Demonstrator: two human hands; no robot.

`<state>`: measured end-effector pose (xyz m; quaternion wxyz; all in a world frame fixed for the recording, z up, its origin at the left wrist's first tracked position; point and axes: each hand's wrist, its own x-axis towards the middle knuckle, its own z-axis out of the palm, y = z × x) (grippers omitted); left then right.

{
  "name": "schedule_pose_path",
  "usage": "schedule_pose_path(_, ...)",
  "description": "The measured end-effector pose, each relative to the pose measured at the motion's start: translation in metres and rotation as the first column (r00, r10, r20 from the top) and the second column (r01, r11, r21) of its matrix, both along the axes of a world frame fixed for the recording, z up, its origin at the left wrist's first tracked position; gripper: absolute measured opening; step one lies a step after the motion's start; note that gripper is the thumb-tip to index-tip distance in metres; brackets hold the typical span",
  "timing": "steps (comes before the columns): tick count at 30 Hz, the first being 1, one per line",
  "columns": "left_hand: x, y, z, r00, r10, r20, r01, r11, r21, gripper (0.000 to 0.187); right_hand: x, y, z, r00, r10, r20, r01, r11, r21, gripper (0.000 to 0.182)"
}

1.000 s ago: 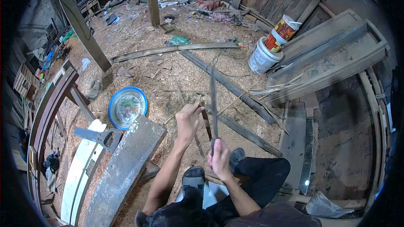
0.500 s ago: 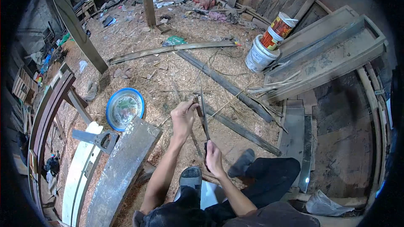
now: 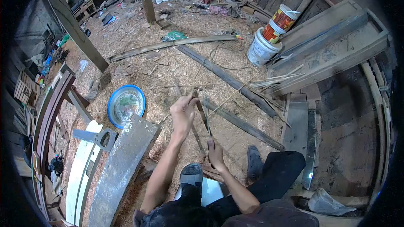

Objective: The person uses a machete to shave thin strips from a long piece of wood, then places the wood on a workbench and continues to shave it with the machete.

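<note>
My left hand is raised in front of me, closed round the upper part of a thin brown strip that looks like wood or bamboo. Lower and to the right, my right hand grips a long narrow knife, its handle mostly hidden in the fist. The blade points up and away from me, lying close along the strip and overlapping it in this view. Below the hands, a sandalled foot rests over a white surface.
A handsaw lies on a curved white piece at left, beside a wide grey board. Past it is a blue-rimmed basin. Long dark beams cross the shavings-covered floor. Stacked buckets stand by a wooden frame.
The knife blade has shifted down slightly along the strip and turned more edge-on. My foot at right has swung outward and now points straighter ahead. The left hand has barely moved.
</note>
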<state>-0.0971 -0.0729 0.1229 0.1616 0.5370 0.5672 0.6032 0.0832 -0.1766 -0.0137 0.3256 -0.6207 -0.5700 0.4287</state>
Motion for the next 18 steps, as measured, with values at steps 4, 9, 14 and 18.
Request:
schedule_pose_path(4, -0.006, 0.010, 0.002, 0.993, 0.071, -0.099, -0.077, 0.995, -0.063, 0.021, 0.010, 0.010, -0.010, 0.999, -0.034, 0.039, 0.042, 0.977, -0.209, 0.056)
schedule_pose_path(9, 0.005, 0.031, 0.000, 0.995, -0.002, -0.097, 0.012, 0.995, 0.096, 0.021, 0.000, 0.011, 0.027, 0.999, -0.036, -0.008, 0.037, 0.986, 0.162, 0.049)
schedule_pose_path(14, 0.003, 0.038, 0.005, 0.997, -0.016, -0.077, 0.018, 1.000, 0.024, 0.022, 0.000, 0.018, 0.006, 0.997, -0.017, -0.070, 0.023, 0.996, 0.083, 0.044)
schedule_pose_path(18, -0.001, 0.040, -0.005, 0.993, -0.017, -0.121, 0.026, 0.997, 0.074, 0.020, 0.026, 0.018, -0.043, 0.996, -0.044, -0.076, 0.025, 0.971, -0.236, 0.053)
